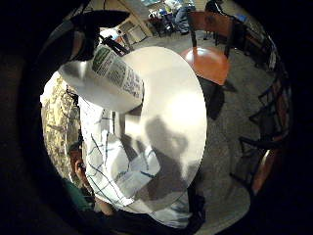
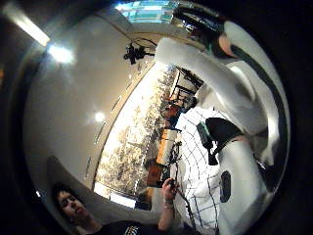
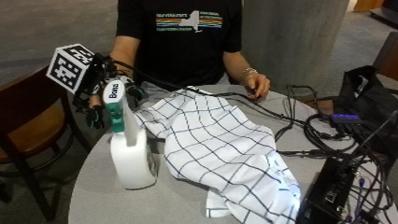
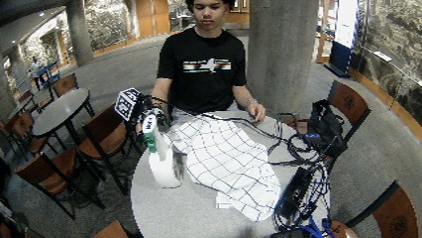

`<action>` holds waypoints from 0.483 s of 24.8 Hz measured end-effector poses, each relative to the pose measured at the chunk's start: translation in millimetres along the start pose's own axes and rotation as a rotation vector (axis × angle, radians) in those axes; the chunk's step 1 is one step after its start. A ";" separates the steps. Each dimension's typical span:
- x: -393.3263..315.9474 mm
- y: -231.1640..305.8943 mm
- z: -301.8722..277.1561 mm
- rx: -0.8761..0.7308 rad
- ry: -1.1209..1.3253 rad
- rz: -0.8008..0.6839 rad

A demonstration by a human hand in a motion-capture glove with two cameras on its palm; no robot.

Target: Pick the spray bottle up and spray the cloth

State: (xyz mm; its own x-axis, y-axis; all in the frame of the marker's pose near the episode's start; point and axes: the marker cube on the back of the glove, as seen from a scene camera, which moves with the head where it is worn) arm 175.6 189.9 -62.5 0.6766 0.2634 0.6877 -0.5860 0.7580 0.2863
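At the near edge of the round worktop (image 3: 93, 196) the white spray bottle (image 3: 129, 156) stands upright on its base, not yet lifted. Just beside it the checked cloth (image 3: 217, 149) lies crumpled across the middle, close enough to be sprayed without carrying the bottle far. Behind the bottle's green-collared head, the gloved right hand (image 3: 99, 105) is at the trigger, fingers apparently curled around the neck; the grip seems set up for lifting. Farther back, the bare left hand (image 3: 257, 85) rests on the worktop's far edge beside the cables (image 3: 292, 123), out of the way.
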 end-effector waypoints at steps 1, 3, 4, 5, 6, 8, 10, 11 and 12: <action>0.0 0.4 0.7 -0.018 0.002 0.000; -0.7 0.1 2.9 -0.049 0.004 0.001; -1.4 -0.3 4.2 -0.061 0.004 0.002; -2.1 -0.7 5.4 -0.070 0.002 0.004; -2.9 -1.2 6.7 -0.077 0.000 0.006; -4.1 -2.2 8.9 -0.083 -0.005 0.008; -4.2 -3.7 10.9 -0.085 -0.011 0.008; -3.8 -4.9 12.0 -0.085 -0.016 0.008; -3.4 -6.4 13.1 -0.084 -0.021 0.009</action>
State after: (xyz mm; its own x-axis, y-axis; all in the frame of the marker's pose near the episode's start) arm 171.2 176.3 -57.9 0.6612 0.2588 0.7041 -0.5522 0.8032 0.2233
